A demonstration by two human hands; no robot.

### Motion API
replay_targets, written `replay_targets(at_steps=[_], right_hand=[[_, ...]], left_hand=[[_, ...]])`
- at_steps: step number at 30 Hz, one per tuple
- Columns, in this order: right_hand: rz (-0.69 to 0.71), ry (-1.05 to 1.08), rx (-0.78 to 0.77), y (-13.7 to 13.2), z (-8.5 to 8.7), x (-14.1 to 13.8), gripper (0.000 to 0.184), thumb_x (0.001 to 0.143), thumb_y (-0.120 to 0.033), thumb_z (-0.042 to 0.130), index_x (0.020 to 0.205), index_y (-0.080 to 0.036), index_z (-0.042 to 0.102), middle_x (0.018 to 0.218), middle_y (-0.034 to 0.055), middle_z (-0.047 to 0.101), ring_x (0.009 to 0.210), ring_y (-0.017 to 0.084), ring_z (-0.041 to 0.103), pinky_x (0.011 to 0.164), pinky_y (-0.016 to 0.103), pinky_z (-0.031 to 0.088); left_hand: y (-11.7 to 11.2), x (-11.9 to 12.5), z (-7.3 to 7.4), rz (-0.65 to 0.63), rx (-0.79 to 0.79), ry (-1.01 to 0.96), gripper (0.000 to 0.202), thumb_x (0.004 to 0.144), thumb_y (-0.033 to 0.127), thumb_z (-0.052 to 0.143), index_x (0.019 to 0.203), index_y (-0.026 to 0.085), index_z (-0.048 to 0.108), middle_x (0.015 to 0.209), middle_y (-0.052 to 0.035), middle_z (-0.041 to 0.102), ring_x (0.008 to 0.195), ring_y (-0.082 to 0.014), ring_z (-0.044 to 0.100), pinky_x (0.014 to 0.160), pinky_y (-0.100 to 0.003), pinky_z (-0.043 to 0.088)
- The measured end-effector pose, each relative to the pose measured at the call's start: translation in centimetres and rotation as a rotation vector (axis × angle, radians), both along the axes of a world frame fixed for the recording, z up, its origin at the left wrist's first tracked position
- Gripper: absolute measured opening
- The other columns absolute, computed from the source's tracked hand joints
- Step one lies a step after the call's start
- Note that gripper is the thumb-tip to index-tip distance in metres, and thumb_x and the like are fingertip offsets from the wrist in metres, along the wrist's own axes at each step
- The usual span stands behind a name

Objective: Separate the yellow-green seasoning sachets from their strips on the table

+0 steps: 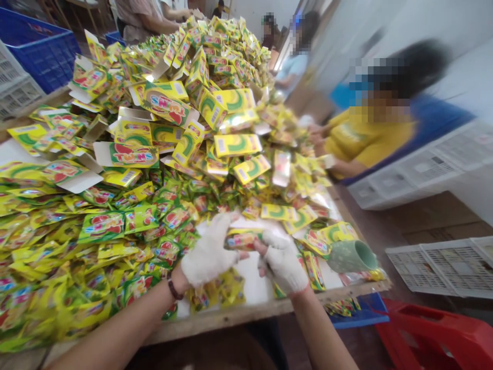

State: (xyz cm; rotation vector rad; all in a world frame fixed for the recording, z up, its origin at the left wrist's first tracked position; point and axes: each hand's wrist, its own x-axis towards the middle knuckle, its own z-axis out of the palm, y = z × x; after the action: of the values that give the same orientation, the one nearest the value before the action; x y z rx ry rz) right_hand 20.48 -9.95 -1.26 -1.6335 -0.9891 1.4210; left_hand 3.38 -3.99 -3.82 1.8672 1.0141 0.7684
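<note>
From where I stand, the gloved left hand (210, 252) and right hand (283, 262) grip opposite ends of a small yellow-and-red carton (242, 240), bare fingertips closed on it, just above the white worktop (256, 285) near the table's front edge. A tall heap of Twins cartons (165, 105) rises beyond, glossy fruit-printed sachets (102, 226) spread to the left, and a green cup (354, 256) lies tipped on its side to the right.
</note>
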Motion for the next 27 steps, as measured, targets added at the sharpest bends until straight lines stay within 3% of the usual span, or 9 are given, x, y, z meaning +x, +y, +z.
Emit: replay_targets(at_steps=[2, 4, 6, 11, 15, 18, 20, 24, 27], right_hand=[[-0.051, 0.083, -0.007, -0.1, -0.5, 0.1, 0.039, 0.076, -0.054, 0.063, 0.087, -0.017, 0.057, 0.037, -0.0060, 0.051, 0.029, 0.007, 0.043, 0.030, 0.014, 0.025], [-0.054, 0.169, -0.036, -0.4, -0.8, 0.3, 0.042, 0.075, -0.054, 0.065, 0.092, -0.017, 0.056, 0.040, -0.0052, 0.054, 0.029, 0.007, 0.042, 0.029, 0.013, 0.025], [-0.017, 0.236, -0.045, -0.6, -0.9, 0.6, 0.044, 0.076, -0.053, 0.065, 0.097, -0.016, 0.057, 0.041, -0.0045, 0.055, 0.028, 0.006, 0.039, 0.030, 0.013, 0.025], [0.170, 0.309, -0.098, -0.9, -0.9, 1.0, 0.051, 0.077, -0.051, 0.065, 0.106, -0.009, 0.062, 0.034, -0.0058, 0.048, 0.024, 0.005, 0.033, 0.028, 0.014, 0.021], [0.178, 0.366, -0.089, -0.8, -1.4, 0.0, 0.053, 0.075, -0.053, 0.066, 0.106, -0.011, 0.064, 0.047, -0.0005, 0.059, 0.032, 0.009, 0.046, 0.031, 0.016, 0.030], [0.109, 0.365, -0.084, -0.9, -1.9, -1.0, 0.051, 0.077, -0.056, 0.061, 0.100, -0.011, 0.065, 0.046, 0.0003, 0.057, 0.032, 0.008, 0.044, 0.033, 0.018, 0.031], [0.002, 0.288, 0.002, -0.9, -2.1, -1.5, 0.045, 0.079, -0.053, 0.060, 0.100, -0.013, 0.062, 0.050, 0.0000, 0.058, 0.036, 0.009, 0.047, 0.036, 0.018, 0.034], [-0.309, 0.007, 0.237, -0.8, -2.6, -1.8, 0.035, 0.076, -0.044, 0.066, 0.099, -0.020, 0.054, 0.073, -0.0002, 0.061, 0.052, 0.010, 0.056, 0.046, 0.020, 0.042], [-0.265, -0.082, 0.222, -0.6, -2.6, -2.1, 0.034, 0.074, -0.046, 0.067, 0.091, -0.019, 0.056, 0.072, 0.0006, 0.060, 0.057, 0.012, 0.056, 0.051, 0.023, 0.046]], left_hand=[[0.5, -0.4, 0.3, -0.062, -0.318, -0.154, 0.056, 0.066, 0.036, 0.074, 0.115, 0.019, 0.052, 0.100, -0.0055, 0.062, 0.087, -0.0205, 0.062, 0.076, -0.035, 0.052], [0.7, -0.6, 0.4, -0.194, -0.632, -0.283, 0.045, 0.068, 0.036, 0.071, 0.105, 0.015, 0.056, 0.081, -0.0027, 0.064, 0.066, -0.0144, 0.061, 0.057, -0.026, 0.049], [0.7, -0.5, 0.2, -0.229, -0.810, -0.357, 0.040, 0.067, 0.034, 0.071, 0.099, 0.014, 0.057, 0.074, -0.0018, 0.063, 0.057, -0.0113, 0.058, 0.048, -0.021, 0.044], [0.3, -0.1, -1.6, -0.185, -0.721, -0.409, 0.032, 0.064, 0.023, 0.071, 0.093, 0.014, 0.059, 0.078, -0.0022, 0.066, 0.061, -0.0098, 0.057, 0.057, -0.023, 0.050], [0.4, -0.3, -0.9, -0.165, -0.594, -0.378, 0.036, 0.066, 0.026, 0.073, 0.099, 0.015, 0.062, 0.083, -0.0017, 0.069, 0.066, -0.0110, 0.059, 0.062, -0.023, 0.050], [0.6, -0.4, 0.5, -0.173, -0.567, -0.372, 0.025, 0.072, 0.033, 0.070, 0.088, 0.014, 0.067, 0.085, -0.0046, 0.071, 0.073, -0.0147, 0.063, 0.066, -0.024, 0.052], [0.6, -0.4, 0.8, -0.118, -0.590, -0.430, 0.024, 0.074, 0.036, 0.069, 0.083, 0.014, 0.069, 0.085, -0.0061, 0.072, 0.076, -0.0165, 0.064, 0.066, -0.025, 0.052], [0.7, -0.2, 0.3, 0.088, -0.748, -0.658, 0.036, 0.071, 0.038, 0.074, 0.098, 0.016, 0.066, 0.097, -0.0073, 0.072, 0.083, -0.0195, 0.068, 0.070, -0.030, 0.056], [0.5, 0.1, 0.5, 0.037, -0.782, -0.725, 0.036, 0.073, 0.042, 0.071, 0.097, 0.015, 0.067, 0.099, -0.0087, 0.073, 0.089, -0.0216, 0.068, 0.077, -0.033, 0.056]])
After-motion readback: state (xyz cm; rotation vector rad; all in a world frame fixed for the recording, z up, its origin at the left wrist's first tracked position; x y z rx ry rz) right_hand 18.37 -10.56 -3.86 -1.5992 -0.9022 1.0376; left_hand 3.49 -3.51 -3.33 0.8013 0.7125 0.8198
